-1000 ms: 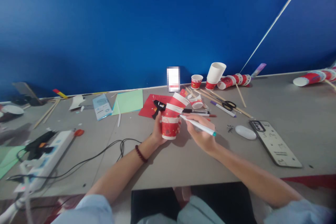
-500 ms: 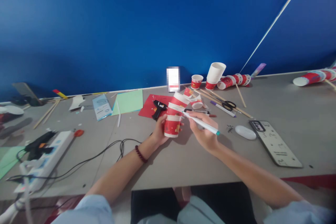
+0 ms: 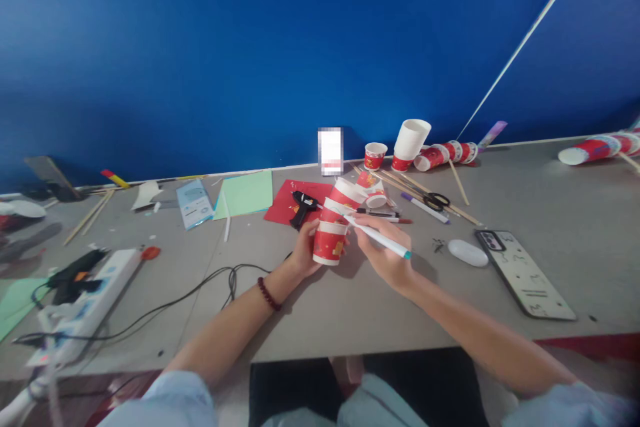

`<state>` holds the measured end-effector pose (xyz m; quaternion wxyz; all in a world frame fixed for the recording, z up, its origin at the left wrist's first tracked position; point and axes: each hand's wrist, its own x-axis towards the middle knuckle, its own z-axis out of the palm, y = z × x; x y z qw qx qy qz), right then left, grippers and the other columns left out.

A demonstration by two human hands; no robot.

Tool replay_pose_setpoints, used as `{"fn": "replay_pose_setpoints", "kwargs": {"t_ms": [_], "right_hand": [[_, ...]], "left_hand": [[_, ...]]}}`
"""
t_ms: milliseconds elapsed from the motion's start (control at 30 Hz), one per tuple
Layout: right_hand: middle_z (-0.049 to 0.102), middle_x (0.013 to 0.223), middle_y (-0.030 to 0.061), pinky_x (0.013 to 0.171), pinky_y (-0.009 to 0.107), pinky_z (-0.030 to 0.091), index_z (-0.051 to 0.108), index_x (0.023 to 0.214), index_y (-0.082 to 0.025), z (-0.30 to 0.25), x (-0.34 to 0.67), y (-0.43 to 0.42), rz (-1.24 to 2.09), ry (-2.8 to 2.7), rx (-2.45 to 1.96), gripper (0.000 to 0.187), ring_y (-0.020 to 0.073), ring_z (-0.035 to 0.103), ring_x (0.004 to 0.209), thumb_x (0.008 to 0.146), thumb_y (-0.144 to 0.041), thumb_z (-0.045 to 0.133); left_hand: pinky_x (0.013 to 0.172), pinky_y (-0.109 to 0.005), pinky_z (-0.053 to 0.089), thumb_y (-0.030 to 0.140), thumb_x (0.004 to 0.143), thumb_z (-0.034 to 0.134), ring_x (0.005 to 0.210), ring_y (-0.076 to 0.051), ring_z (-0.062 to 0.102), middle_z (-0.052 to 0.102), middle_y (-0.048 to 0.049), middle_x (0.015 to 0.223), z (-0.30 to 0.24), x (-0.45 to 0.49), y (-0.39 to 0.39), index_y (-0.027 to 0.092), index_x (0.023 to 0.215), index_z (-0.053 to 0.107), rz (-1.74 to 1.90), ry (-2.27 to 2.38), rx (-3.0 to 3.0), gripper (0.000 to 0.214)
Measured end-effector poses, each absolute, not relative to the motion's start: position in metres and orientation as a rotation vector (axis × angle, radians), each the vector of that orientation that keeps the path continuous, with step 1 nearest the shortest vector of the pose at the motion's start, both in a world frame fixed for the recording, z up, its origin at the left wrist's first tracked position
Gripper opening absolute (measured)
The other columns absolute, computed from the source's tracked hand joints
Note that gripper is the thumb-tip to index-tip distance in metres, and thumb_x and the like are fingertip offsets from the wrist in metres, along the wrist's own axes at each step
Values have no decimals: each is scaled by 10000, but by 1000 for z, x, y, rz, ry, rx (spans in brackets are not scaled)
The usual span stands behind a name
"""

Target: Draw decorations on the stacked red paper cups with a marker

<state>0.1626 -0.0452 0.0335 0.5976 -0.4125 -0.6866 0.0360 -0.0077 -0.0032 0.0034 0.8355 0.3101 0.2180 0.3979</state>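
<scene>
Several stacked cups (image 3: pixel 330 243) sat in the grip of the left hand (image 3: pixel 303 251) over the counter (image 3: pixel 320 323); the right hand (image 3: pixel 390 263) pinched a marker (image 3: pixel 373 233), tip close against them. A slack left grip might have let the stack twist, skewing any stroke; beyond, the glue gun (image 3: pixel 302 208) risked a bump.

Left hand (image 3: pixel 303 253): wrapped round a leaning column of red-and-white paper cups (image 3: pixel 330 248); 1 beaded bracelet (image 3: pixel 269 293) at the wrist
Right hand (image 3: pixel 389 259): gripping 1 white marker (image 3: pixel 377 236), tip at the column, contact unclear
Black glue gun (image 3: pixel 302 207): on red paper (image 3: pixel 281 203), beyond the left hand
Scissors (image 3: pixel 437 201): beside wooden sticks (image 3: pixel 467 215)
Phone (image 3: pixel 527 275): flat, right of a white oval case (image 3: pixel 467 252)
Power strip (image 3: pixel 107 293): far left on the table (image 3: pixel 350 320)
Blue wall (image 3: pixel 200 47): behind it all
</scene>
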Motion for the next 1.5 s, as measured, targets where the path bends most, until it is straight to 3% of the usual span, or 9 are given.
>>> {"fn": "replay_pose_setpoints", "kwargs": {"t_ms": [1500], "right_hand": [[770,872,41,748,290,602,666,938,-216,39,164,-44,-38,-1551,-997,130,180,742,784,858,-139,601]], "left_hand": [[652,-333,531,503,766,574,821,-273,687,709,-157,907,5,-7,-3,71,1017,655,885,461,617,506]]}}
